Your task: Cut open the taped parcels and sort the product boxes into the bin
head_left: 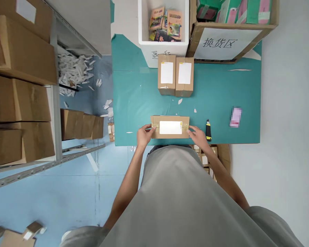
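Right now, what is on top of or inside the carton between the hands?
On the carton are a white label and, toward both ends, tape. Its contents cannot be seen under its closed top.

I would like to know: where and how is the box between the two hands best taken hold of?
The box is probably best gripped at its two short ends, the left hand coming from the left, the right hand from the right. It is long, narrow and lies lengthwise left to right, so this should balance it and leave the white label uncovered.
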`<state>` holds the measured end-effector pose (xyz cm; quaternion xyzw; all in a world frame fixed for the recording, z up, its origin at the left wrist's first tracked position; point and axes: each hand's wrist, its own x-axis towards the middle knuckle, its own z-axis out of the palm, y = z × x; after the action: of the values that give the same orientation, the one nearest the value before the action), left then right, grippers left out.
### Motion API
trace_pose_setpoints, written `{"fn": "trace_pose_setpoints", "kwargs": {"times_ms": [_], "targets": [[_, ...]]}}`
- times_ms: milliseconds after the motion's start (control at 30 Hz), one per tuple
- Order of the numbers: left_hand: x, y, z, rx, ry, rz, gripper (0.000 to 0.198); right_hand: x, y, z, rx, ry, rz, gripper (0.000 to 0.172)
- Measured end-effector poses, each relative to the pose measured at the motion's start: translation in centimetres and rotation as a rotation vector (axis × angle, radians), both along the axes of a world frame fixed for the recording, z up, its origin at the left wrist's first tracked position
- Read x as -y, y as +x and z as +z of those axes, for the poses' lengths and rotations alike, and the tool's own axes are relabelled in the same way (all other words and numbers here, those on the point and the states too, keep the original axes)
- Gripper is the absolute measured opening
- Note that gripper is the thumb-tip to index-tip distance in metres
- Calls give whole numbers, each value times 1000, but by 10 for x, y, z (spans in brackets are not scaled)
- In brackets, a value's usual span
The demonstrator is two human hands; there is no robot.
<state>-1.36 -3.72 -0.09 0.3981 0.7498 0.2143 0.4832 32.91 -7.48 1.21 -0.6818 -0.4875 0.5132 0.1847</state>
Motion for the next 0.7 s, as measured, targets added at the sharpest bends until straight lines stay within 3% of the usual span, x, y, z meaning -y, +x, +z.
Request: {"fn": "trace_pose_setpoints", "kwargs": {"times_ms": [167,300,400,467,567,700], "targets": [[-2,8,-6,29,-5,-5,44,-6,7,8,126,76,-7,53],[-5,13,-17,42,-68,-40,48,-9,12,0,147,51,7,45],[-23,1,-21,61,-65,-123,51,-20,18,-11,135,37,1,39],[-48,-11,-20,50,-25,-153,52,-40,21,-17,137,77,-58,43],[-106,-23,-17,-29,72,-99,57,-90,18,-22,120,117,-170,66],[-192,-4,-11,-56,184,-67,65,-176,-1,-25,123,76,-227,97]]}}
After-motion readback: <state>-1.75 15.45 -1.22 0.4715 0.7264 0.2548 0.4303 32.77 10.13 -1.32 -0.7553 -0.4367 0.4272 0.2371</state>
